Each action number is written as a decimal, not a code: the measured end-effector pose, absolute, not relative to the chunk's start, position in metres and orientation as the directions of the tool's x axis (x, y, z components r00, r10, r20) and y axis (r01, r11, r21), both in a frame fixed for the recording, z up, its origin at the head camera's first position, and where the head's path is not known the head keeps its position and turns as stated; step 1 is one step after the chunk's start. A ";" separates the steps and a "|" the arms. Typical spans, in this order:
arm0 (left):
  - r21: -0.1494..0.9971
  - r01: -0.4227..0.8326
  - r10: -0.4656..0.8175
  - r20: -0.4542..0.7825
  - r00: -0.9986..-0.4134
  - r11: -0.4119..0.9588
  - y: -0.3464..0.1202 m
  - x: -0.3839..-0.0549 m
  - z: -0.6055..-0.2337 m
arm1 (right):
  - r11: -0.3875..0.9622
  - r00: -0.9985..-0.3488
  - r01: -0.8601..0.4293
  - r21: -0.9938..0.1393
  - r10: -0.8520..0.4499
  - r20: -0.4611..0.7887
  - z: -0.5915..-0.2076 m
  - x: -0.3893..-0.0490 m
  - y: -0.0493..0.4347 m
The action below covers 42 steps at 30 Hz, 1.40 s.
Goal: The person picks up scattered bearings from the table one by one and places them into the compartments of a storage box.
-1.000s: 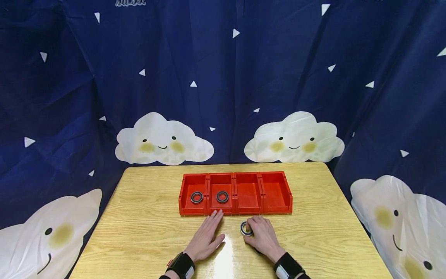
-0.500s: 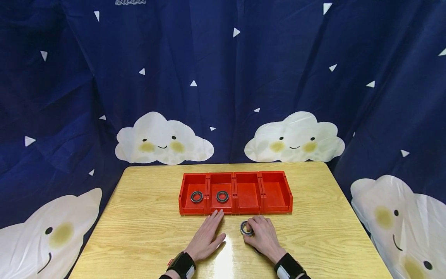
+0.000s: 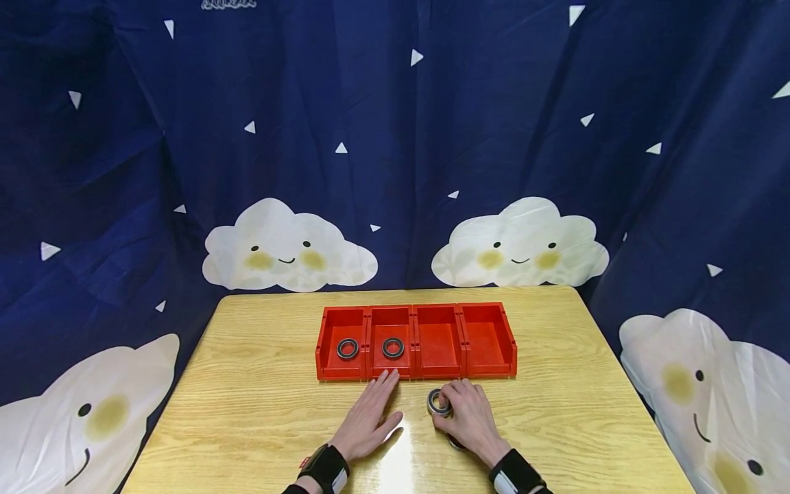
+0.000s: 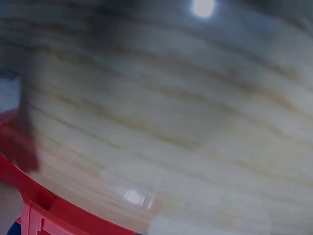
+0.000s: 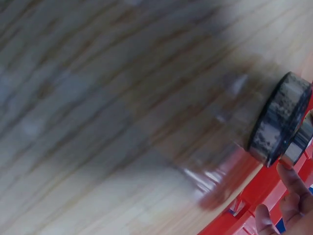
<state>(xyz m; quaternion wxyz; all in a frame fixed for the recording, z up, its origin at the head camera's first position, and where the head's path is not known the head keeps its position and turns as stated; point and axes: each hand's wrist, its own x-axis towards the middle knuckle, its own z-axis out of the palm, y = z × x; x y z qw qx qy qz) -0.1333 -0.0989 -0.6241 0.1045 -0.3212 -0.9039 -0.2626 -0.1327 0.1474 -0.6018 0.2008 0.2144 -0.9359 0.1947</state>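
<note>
Right hand [image 3: 472, 416]: thumb and fingers pinched on a ring [image 3: 432, 405], so that grip's clamped as far as I can see from my end.
Held ring: around the middle of the table [image 3: 259, 384], just on the near-edge side of the red bins [image 3: 438, 336]; can't tell if it's touching the wood.
Loose ring [image 3: 455, 444]: closer to the near edge, mostly hidden by that same hand.
Left hand [image 3: 367, 420]: fingers straight, thumb apart, holding nothing; fingertips right by the front of the second bin from the left, can't tell if they touch.
Bins: four in a row toward the far edge, one ring [image 3: 348, 357] in the leftmost, another ring [image 3: 393, 357] in the next.
Step in hand: I'd call it getting hold of one ring.
Next move: calls for a clean lift, I reckon, clear of the loose ring and bin fronts.
</note>
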 end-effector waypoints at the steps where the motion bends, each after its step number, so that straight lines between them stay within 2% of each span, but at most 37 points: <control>1: 0.407 0.637 0.527 0.358 -0.771 0.655 -0.099 -0.133 -0.624 | 0.834 -0.824 -0.481 -0.271 -0.324 0.465 -0.601 -0.133 0.148; 16: 0.415 0.622 0.524 0.335 -0.783 0.664 -0.098 -0.132 -0.625 | 0.842 -0.823 -0.473 -0.258 -0.318 0.470 -0.588 -0.139 0.154; 30: 0.439 0.629 0.523 0.349 -0.777 0.641 -0.099 -0.133 -0.625 | 0.849 -0.852 -0.431 -0.306 -0.271 0.447 -0.570 -0.154 0.164; 42: 0.440 0.628 0.524 0.347 -0.778 0.642 -0.100 -0.133 -0.623 | 0.847 -0.838 -0.444 -0.291 -0.279 0.469 -0.560 -0.170 0.164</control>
